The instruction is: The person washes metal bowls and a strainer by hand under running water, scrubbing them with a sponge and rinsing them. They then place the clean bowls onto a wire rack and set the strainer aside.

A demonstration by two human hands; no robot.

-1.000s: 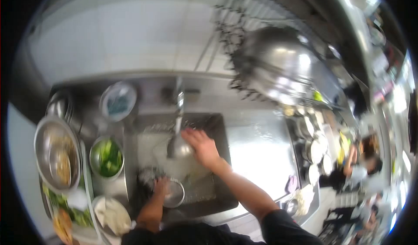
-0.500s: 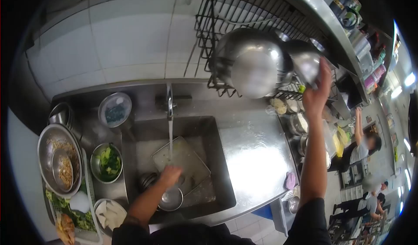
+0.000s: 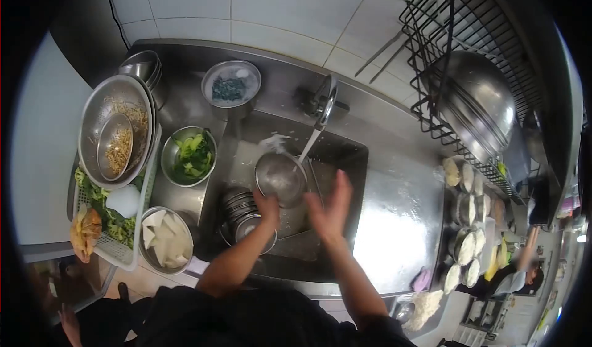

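Note:
My left hand [image 3: 267, 209] grips the near rim of a round metal bowl [image 3: 281, 177] in the sink [image 3: 350, 214]. Water from the faucet [image 3: 327, 106] runs down into this bowl. My right hand [image 3: 330, 206] is open beside it on the right, fingers apart and holding nothing. Below my left hand, a stack of small metal bowls [image 3: 237, 204] lies tipped in the sink. Under the bowl I hold, a flat square tray or board [image 3: 296, 243] shows in part on the sink floor.
Left of the sink stand bowls of green vegetables [image 3: 192, 156] and white slices [image 3: 166, 239], plus a basket [image 3: 131, 257]. A pot [image 3: 231, 85] holds a blue-green scrubber. Large bowls [image 3: 478, 103] sit on a wire rack [image 3: 425, 94] at upper right. People are nearby on both sides.
My right hand has come down from the bowls on the rack to the sink. My left hand now holds a bowl under the running water. The view has turned.

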